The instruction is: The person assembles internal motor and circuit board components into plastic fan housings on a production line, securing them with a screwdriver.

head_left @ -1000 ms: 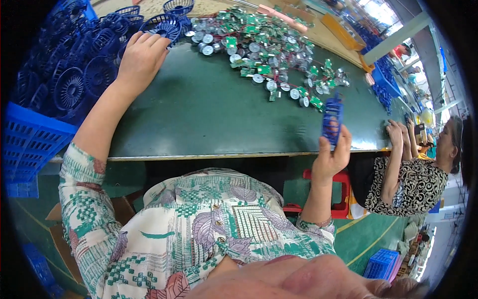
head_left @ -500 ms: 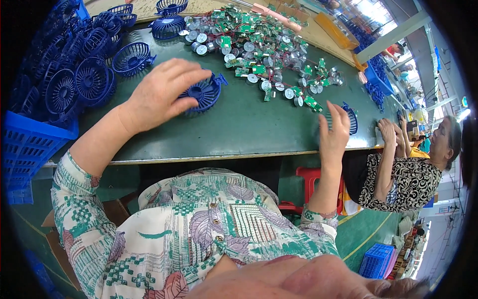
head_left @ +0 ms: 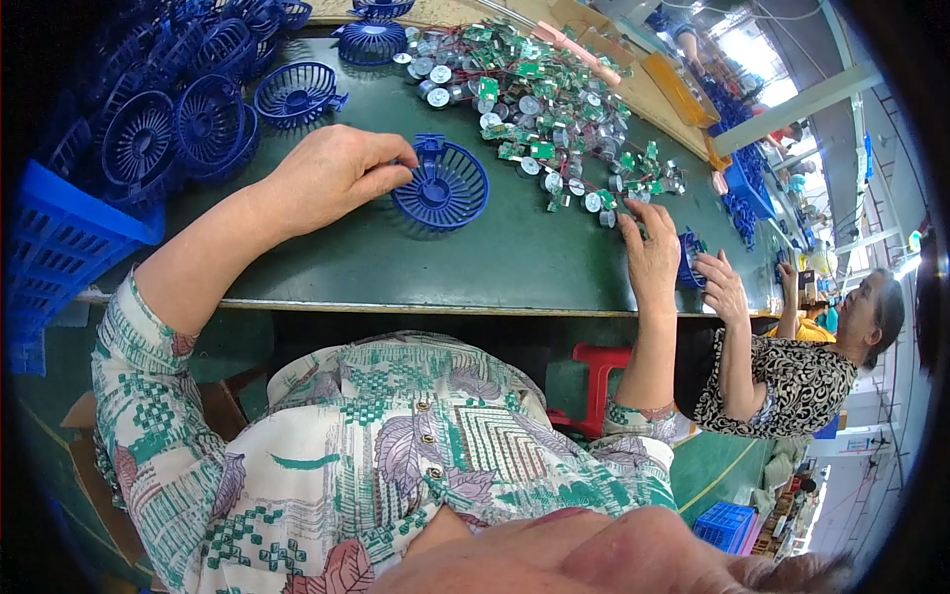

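A round blue slatted fan cover (head_left: 441,188) lies on the green table in front of me. My left hand (head_left: 341,173) pinches its left edge between thumb and bent fingers. At the near right end of a heap of green circuit boards wired to silver motors (head_left: 554,119), my right hand (head_left: 651,252) has its curled fingers around a small green circuit board, mostly hidden by the hand. A silver motor (head_left: 607,218) lies just left of those fingertips.
Many blue fan covers (head_left: 208,119) pile up in and over a blue crate (head_left: 74,238) at the left. Another cover (head_left: 297,94) lies behind my left hand. To the right, a co-worker's hand (head_left: 724,289) reaches a blue cover (head_left: 691,259). A red stool (head_left: 599,381) stands below the table edge.
My left hand has closed on the fan cover's edge, and the cover has turned so its tab points away. My right hand has moved onto the heap's near edge. The co-worker's hand has come nearer.
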The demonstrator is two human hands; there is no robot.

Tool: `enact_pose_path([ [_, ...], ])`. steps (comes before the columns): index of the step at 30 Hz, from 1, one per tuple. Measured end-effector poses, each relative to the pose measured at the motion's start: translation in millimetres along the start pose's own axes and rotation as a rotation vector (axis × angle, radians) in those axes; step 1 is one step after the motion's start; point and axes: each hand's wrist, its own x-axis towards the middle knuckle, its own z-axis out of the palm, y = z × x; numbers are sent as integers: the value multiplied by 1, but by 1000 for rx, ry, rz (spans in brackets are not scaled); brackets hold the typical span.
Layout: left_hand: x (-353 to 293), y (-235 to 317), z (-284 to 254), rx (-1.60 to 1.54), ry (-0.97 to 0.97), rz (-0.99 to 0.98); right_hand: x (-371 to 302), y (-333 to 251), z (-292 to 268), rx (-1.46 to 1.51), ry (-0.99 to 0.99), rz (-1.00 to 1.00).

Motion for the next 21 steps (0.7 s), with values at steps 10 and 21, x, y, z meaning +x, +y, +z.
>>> enact_pose_path([
  [10, 6, -24, 16, 122, 117, 369, 38, -10, 16, 116, -224, 39],
  [21, 0, -20, 11, 163, 61, 363, 39, -30, -8, 188, 161, -71],
])
